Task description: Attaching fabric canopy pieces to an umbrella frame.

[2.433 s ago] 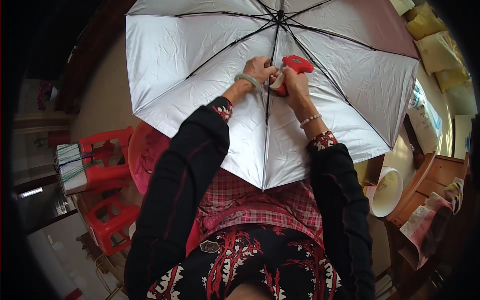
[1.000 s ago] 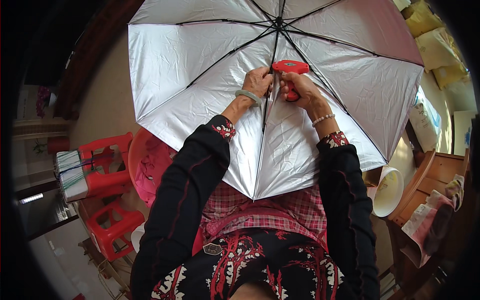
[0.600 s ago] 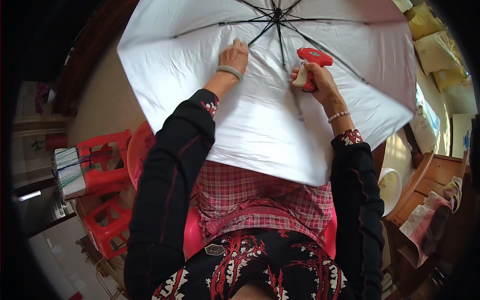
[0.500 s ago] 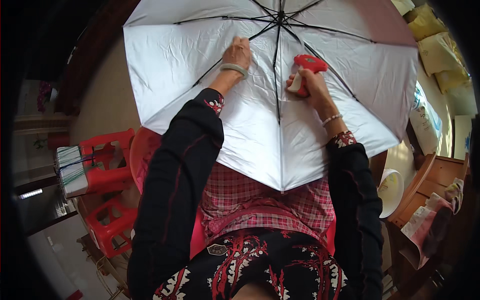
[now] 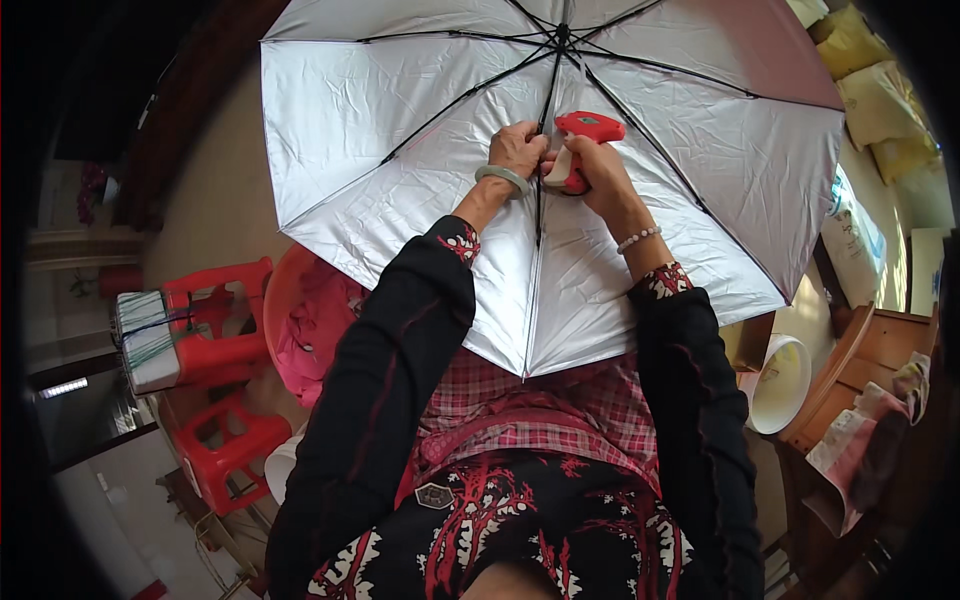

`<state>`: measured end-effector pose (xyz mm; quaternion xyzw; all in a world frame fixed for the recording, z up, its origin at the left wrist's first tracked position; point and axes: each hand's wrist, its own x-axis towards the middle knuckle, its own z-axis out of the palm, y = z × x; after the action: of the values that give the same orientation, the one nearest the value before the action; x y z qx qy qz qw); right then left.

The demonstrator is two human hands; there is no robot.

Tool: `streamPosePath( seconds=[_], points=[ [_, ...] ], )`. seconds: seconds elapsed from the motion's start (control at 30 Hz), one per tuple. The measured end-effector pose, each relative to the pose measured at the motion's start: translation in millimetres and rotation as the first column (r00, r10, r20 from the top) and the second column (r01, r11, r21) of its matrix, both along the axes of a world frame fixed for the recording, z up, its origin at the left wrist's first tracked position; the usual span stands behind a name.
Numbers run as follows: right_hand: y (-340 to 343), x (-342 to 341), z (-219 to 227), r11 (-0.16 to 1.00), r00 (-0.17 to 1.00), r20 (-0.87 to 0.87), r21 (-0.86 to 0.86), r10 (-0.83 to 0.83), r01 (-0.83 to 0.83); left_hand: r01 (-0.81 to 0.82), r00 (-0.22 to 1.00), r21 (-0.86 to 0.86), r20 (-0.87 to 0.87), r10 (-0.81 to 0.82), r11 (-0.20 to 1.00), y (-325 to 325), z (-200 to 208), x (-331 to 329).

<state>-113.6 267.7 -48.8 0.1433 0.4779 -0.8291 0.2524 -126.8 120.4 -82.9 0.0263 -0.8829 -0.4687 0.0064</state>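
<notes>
An opened umbrella (image 5: 410, 90) with a silvery inner lining spreads over my lap, its black ribs meeting at a hub (image 5: 562, 38) near the top of the view. My left hand (image 5: 517, 148), wearing a pale bangle, is closed at the black rib (image 5: 545, 112) that runs toward me, its fingertips partly hidden. My right hand (image 5: 598, 172) grips a red and white tagging gun (image 5: 592, 126) just right of that rib. The gun's front end is close beside my left fingers. Whether its tip touches the cloth I cannot tell.
Two red plastic stools (image 5: 228, 445) stand at the left, one bearing a white, string-tied bundle (image 5: 145, 340). Pink cloth (image 5: 315, 325) fills a tub (image 5: 283, 290) beside my left arm. At the right are a white bucket (image 5: 782, 385), a wooden chair (image 5: 838, 375) and yellow sacks (image 5: 880, 100).
My left hand has moved right and nearer to me, from the left rib to the middle one. The tagging gun has shifted left toward it. The umbrella has turned slightly, its near tip going left.
</notes>
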Motion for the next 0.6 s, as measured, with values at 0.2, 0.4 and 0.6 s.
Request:
streamPosePath(
  seconds=[0.2,0.4,0.6],
  points=[
    [22,-5,-8,0.962,0.990,0.073,-0.253,0.125,-0.102,0.029,0.991,-0.018,-0.130,-0.031,0.999,6,-11,0],
    [31,-8,-18,0.934,0.983,0.077,-0.332,0.164,-0.130,0.028,0.990,-0.007,-0.137,-0.028,1.000,8,-11,1],
    [33,-10,-15,0.939,0.981,0.104,-0.322,0.166,-0.124,-0.014,0.993,0.021,-0.114,0.016,1.000,11,-8,2]
  ],
)
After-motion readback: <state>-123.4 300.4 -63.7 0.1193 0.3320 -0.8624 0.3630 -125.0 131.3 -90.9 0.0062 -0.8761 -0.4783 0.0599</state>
